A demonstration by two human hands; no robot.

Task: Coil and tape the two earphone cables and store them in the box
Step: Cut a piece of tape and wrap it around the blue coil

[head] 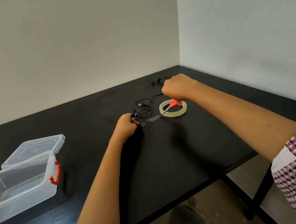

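Holding a coiled blue earphone cable (135,115), the left hand (126,125) sits left of the tape roll (180,113), near it. Left grip: fingers curled tight round the coil.

A strip of clear tape (151,119) runs from the roll toward the left hand, low over the tabletop (184,153). Can't tell if it's already stuck to the coil.

Right hand (174,86) is directly above the roll. Right grip: fist closed on the orange handles of the scissors (172,104). The blades cross the roll's hole and the tip sits at the roll end of the strip. Can't tell how far apart the blades are.

The 2nd cable, a black earphone cable (140,105), lies loose and uncoiled just behind and left of the roll, trailing back past the right hand.

The box (24,194) is well left of the roll and nearer the person, lid (34,149) swung open, 1 red latch (56,173) on the side facing the roll. No cable visible in it.
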